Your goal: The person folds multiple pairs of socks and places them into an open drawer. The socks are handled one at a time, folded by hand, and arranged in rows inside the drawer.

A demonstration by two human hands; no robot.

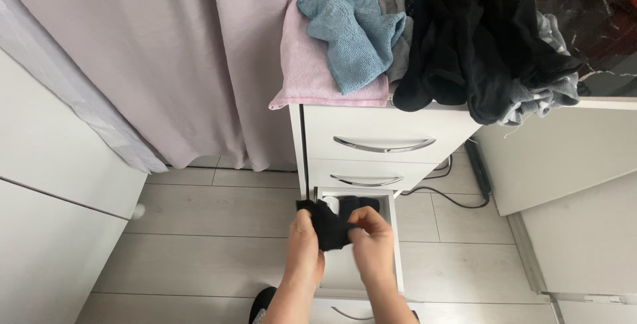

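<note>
- Left hand (305, 239) and right hand (373, 241): both are raised over the open bottom drawer (398, 244) of the white drawer unit (381, 125). Each pinches one side of a black sock (328, 224), fingers closed on the fabric, not spread.
- Position of the sock: between the two hands, off any surface, directly above the drawer opening. Held at both ends, it is kept bunched between the hands; judged as a folding or rolling grip.
- Appearance of the sock: plain black, soft knit, crumpled into a compact lump. One end sticks out left of the left thumb. No pattern can be made out.
- Drawer contents: dark folded items (358, 202) lie at the back of the drawer, close behind the sock.
- Top of the unit: a heap of black garments (464, 39) hangs over the front edge; a blue knit piece (352, 32) lies on a pink towel (305, 65), whose corner also overhangs.
- Upper two drawers are shut. A curtain (166, 59) hangs to the left.
</note>
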